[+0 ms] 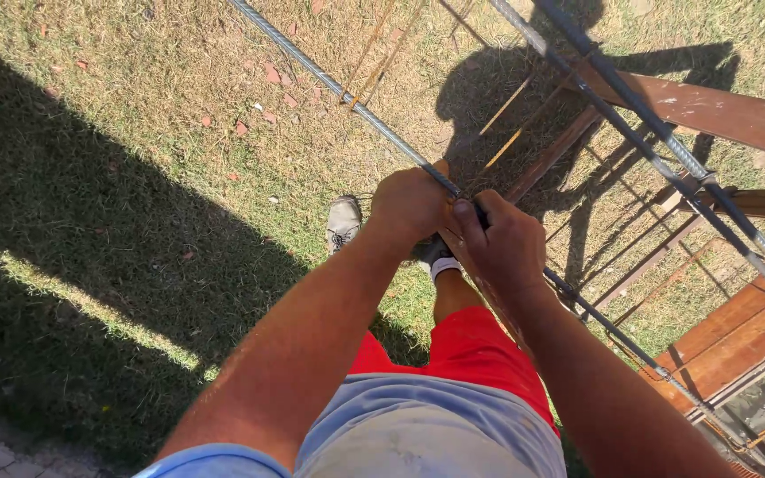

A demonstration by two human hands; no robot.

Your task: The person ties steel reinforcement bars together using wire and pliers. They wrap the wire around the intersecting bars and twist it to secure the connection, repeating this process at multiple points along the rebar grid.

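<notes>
A long ribbed steel rebar runs diagonally from the top centre down to the lower right. My left hand is closed around it at mid-frame. Right beside it, my right hand grips the same bar, thumb pointing up along it. The two hands touch each other. Whatever lies between the fingers, such as tie wire, is hidden. Thin rusty stirrup rods cross the bar further up.
More parallel rebars run along the right, resting on a rusty brown metal trestle. Below are dry grass, brick fragments, my shoe and red shorts. A large shadow covers the left ground.
</notes>
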